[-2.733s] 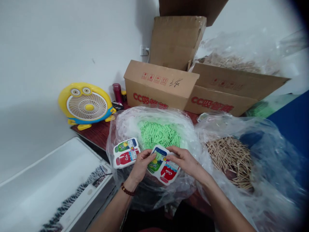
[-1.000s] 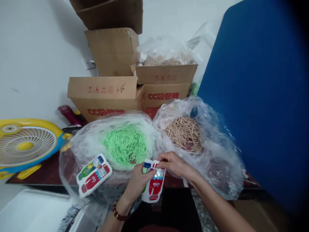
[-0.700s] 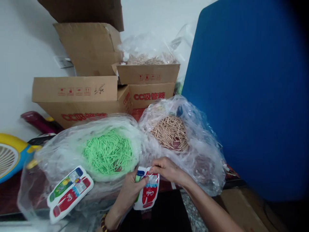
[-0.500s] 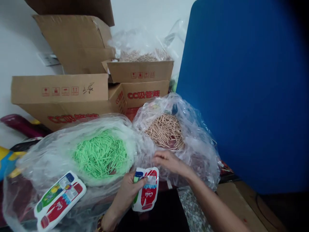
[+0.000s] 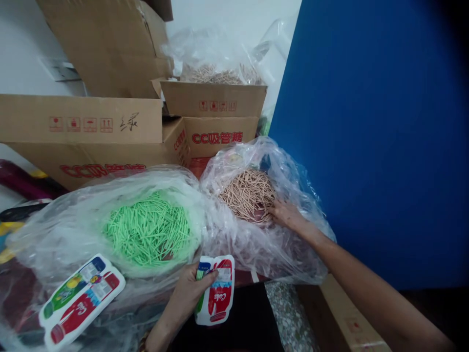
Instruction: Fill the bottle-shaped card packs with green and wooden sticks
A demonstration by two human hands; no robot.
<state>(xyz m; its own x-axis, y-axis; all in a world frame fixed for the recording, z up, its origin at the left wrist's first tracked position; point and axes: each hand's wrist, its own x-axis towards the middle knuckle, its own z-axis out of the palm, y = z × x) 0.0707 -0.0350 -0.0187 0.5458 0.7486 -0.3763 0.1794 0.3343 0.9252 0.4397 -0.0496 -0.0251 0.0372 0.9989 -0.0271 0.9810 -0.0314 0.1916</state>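
My left hand (image 5: 186, 296) grips a small printed packet (image 5: 217, 292) with a red cola bottle and a green bottle on it, held upright near the bottom centre. My right hand (image 5: 287, 213) reaches into the clear plastic bag (image 5: 256, 244) on the right and rests on the pile of tan sticks (image 5: 246, 194); its fingertips are among the sticks and I cannot see if they hold any. A second clear bag (image 5: 66, 230) to the left holds green sticks (image 5: 148, 230). A stack of similar packets (image 5: 81, 297) lies on that bag's near left side.
Cardboard boxes with red print (image 5: 84, 132) are stacked at the back, one (image 5: 214, 100) holding another bag of tan sticks. A blue panel (image 5: 373, 137) stands close on the right. A dark red bottle (image 5: 22, 180) lies at far left.
My right hand let go of the packet and moved up and right into the bag of tan sticks. The left hand keeps the packet. My view swung to the right.
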